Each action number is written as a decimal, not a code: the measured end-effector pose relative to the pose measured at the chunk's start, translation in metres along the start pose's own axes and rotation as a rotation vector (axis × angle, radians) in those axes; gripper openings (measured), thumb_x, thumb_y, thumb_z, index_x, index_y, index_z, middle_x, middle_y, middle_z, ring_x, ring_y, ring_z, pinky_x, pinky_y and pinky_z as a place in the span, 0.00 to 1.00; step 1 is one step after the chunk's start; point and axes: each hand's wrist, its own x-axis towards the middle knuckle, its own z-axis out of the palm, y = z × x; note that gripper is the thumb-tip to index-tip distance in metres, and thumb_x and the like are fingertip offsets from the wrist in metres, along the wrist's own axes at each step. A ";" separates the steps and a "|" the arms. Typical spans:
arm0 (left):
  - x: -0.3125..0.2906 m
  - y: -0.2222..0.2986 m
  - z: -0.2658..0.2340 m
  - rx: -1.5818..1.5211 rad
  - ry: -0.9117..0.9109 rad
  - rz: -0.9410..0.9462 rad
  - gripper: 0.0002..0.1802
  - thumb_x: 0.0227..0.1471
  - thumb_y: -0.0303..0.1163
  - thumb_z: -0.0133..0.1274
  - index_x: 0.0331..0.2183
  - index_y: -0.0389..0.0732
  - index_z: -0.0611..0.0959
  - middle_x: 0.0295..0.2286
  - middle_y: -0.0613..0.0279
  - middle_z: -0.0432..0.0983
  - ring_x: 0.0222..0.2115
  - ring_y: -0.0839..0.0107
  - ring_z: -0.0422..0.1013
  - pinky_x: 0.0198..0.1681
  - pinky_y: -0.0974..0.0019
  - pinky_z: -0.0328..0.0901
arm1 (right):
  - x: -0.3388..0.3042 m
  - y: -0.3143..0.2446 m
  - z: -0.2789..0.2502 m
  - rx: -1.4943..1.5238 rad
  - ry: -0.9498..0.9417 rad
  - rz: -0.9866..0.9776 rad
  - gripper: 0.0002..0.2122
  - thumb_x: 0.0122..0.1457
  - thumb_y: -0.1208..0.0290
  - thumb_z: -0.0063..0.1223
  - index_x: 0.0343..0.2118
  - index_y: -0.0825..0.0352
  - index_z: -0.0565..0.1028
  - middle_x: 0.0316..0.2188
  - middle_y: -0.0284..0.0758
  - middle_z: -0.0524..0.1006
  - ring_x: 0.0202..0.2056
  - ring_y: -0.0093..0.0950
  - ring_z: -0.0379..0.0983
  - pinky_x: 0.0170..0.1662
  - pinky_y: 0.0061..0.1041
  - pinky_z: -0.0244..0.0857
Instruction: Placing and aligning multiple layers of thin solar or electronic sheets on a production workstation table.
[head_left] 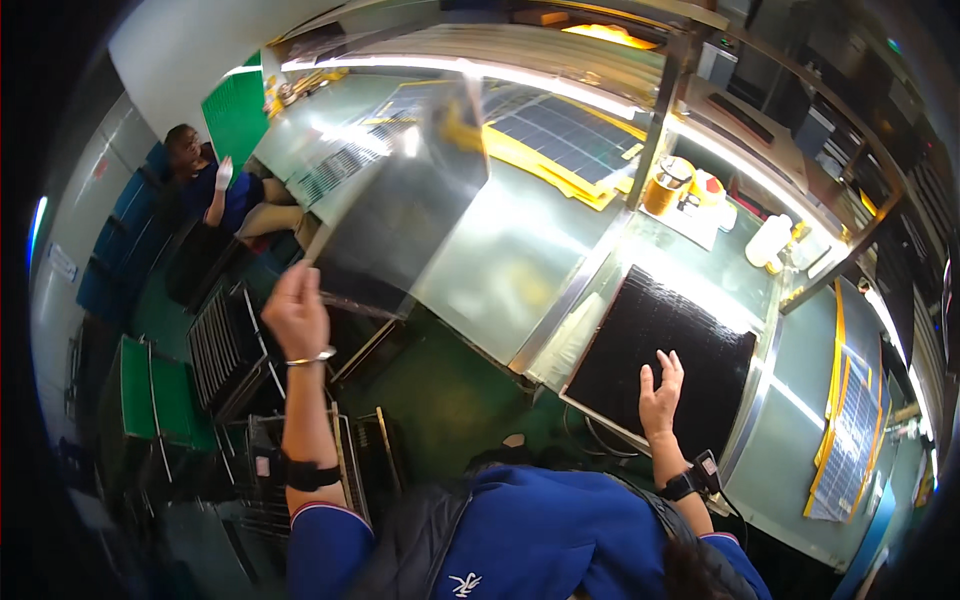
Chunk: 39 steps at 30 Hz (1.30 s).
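My left hand (pixel 296 312) is raised and pinches the lower corner of a large clear sheet (pixel 410 200), which stands tilted in the air over the metal workbench (pixel 520 270). My right hand (pixel 661 396) rests flat, fingers spread, on the near edge of a black square panel (pixel 660 345) lying on the lit part of the bench. Both wrists wear bands, and blue sleeves cover my upper arms.
Solar cell sheets on yellow backing (pixel 560 135) lie farther along the bench, with another one (pixel 850 430) at the right. Cups and a white bottle (pixel 768 240) stand near a metal post. Black racks (pixel 225 345) sit on the green floor. A seated person (pixel 215 190) is at the left.
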 end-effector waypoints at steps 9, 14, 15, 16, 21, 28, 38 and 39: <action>-0.190 0.005 0.022 -1.074 -0.544 -1.386 0.16 0.38 0.14 0.56 0.28 0.43 0.70 0.24 0.63 0.69 0.25 0.68 0.71 0.31 0.64 0.71 | 0.017 -0.185 0.032 0.363 -0.354 -0.631 0.12 0.52 0.78 0.53 0.41 0.69 0.73 0.44 0.44 0.72 0.47 0.40 0.68 0.53 0.35 0.61; -0.267 0.027 0.062 -1.889 -0.658 -1.718 0.10 0.56 0.40 0.43 0.27 0.46 0.73 0.25 0.61 0.73 0.32 0.61 0.72 0.41 0.55 0.67 | -0.042 -0.175 0.097 -0.329 -0.960 -0.651 0.21 0.56 0.60 0.49 0.47 0.72 0.69 0.49 0.56 0.66 0.52 0.51 0.62 0.56 0.41 0.56; -0.245 0.051 0.053 -1.723 -0.655 -1.604 0.20 0.58 0.49 0.37 0.25 0.47 0.75 0.21 0.60 0.74 0.33 0.59 0.72 0.41 0.56 0.66 | -0.048 -0.167 0.104 -0.344 -0.977 -0.657 0.21 0.56 0.60 0.49 0.47 0.72 0.69 0.49 0.56 0.66 0.52 0.51 0.62 0.56 0.41 0.56; -0.240 0.053 0.053 -1.768 -0.622 -1.624 0.20 0.57 0.51 0.38 0.28 0.47 0.77 0.28 0.56 0.77 0.34 0.58 0.72 0.41 0.56 0.66 | -0.052 -0.156 0.113 -0.376 -0.869 -0.716 0.22 0.56 0.60 0.49 0.47 0.73 0.68 0.49 0.57 0.66 0.51 0.52 0.62 0.54 0.41 0.57; -0.252 0.051 0.039 -1.740 -0.481 -1.735 0.19 0.56 0.52 0.41 0.33 0.46 0.75 0.26 0.60 0.72 0.30 0.63 0.72 0.42 0.56 0.67 | -0.063 -0.157 0.116 -0.393 -0.821 -0.836 0.24 0.52 0.62 0.51 0.48 0.77 0.66 0.48 0.57 0.65 0.49 0.51 0.64 0.49 0.41 0.63; -0.260 0.054 0.046 -1.700 -0.494 -1.659 0.21 0.58 0.50 0.38 0.42 0.43 0.71 0.33 0.49 0.76 0.35 0.56 0.74 0.41 0.56 0.70 | -0.026 -0.159 0.078 -0.258 -1.038 -0.999 0.27 0.50 0.60 0.57 0.51 0.69 0.67 0.52 0.58 0.61 0.52 0.53 0.60 0.53 0.40 0.59; -0.249 0.064 0.035 -1.654 -0.505 -1.550 0.20 0.57 0.44 0.39 0.42 0.38 0.71 0.38 0.43 0.74 0.38 0.50 0.73 0.45 0.50 0.68 | -0.024 -0.119 0.088 0.217 -0.865 -1.204 0.06 0.53 0.78 0.48 0.34 0.69 0.70 0.43 0.50 0.72 0.45 0.48 0.70 0.50 0.39 0.65; -0.249 0.063 0.033 -1.595 -0.507 -1.548 0.19 0.55 0.42 0.41 0.41 0.38 0.72 0.38 0.44 0.74 0.38 0.52 0.74 0.46 0.51 0.68 | -0.023 -0.127 0.079 0.186 -0.988 -0.870 0.04 0.56 0.77 0.46 0.33 0.70 0.69 0.41 0.49 0.74 0.42 0.45 0.73 0.47 0.36 0.68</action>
